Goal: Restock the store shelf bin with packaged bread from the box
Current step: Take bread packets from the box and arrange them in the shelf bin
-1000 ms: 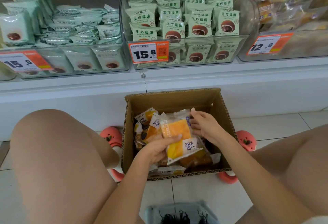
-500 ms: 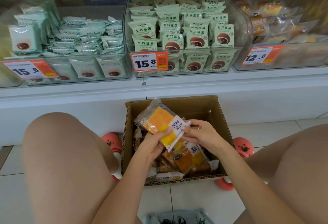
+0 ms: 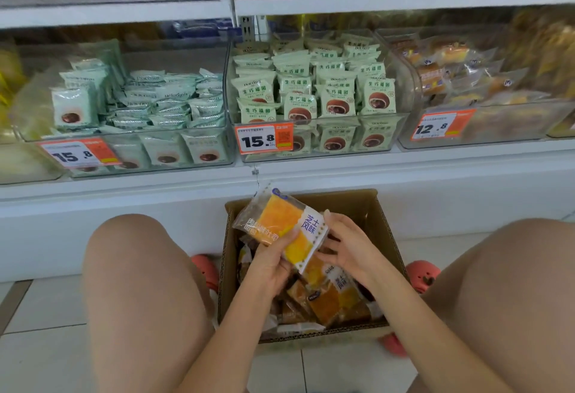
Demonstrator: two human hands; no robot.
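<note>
Head camera looked down past two bare knees at an open cardboard box (image 3: 378, 224) standing on the tiled floor (image 3: 46, 308) in front of a white shelf (image 3: 404, 175). Just above the box's mouth, both hands met on one bread packet (image 3: 281, 226), a clear wrapper with an orange-yellow slice and a white label panel with purple characters. The left hand (image 3: 270, 263) gripped it from below, fingers curled under the wrapper and the thumb pressed across its front near the lower edge. The right hand (image 3: 348, 245) pinched the packet's right, serrated end, the thumb on the label side and the other fingers bent behind and below it. The packet was tilted, its far end raised toward the shelf.

Inside the box lay more packets (image 3: 329, 299) of the same kind, piled loosely against each other and filling the bottom. On the shelf stood clear plastic bins: the right bin (image 3: 485, 131), with a "12.8" price tag (image 3: 441, 126), held similar clear-wrapped bread; the middle bin (image 3: 314, 150) was packed with upright pale green packets behind a "15.8" tag (image 3: 264, 140); the left bin (image 3: 140, 159) held green packets mostly lying flat. Pink shoes (image 3: 420, 274) showed beside the box.
</note>
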